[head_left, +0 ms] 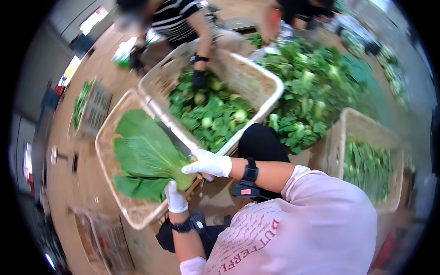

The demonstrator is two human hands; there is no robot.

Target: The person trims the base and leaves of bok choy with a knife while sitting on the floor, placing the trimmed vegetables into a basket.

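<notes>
A large leafy green (146,149) like bok choy, with broad leaves and a pale stem end, is held over a cream plastic crate (106,158). My left hand (176,198), in a white glove, is closed around the stem from below. My right hand (207,164), also gloved in white, is closed beside the stem with its thumb against it. A dark grey strip (176,137) that looks like a knife blade runs from this hand behind the leaves; its handle is mostly hidden by the fingers.
A second cream crate (270,98) holds leafy greens, with a co-worker's black-gloved hand (198,79) in it. A heap of greens (307,87) lies to the right. Another crate of greens (339,142) stands at right; more crates (98,103) stand at left. Another person bends at the back.
</notes>
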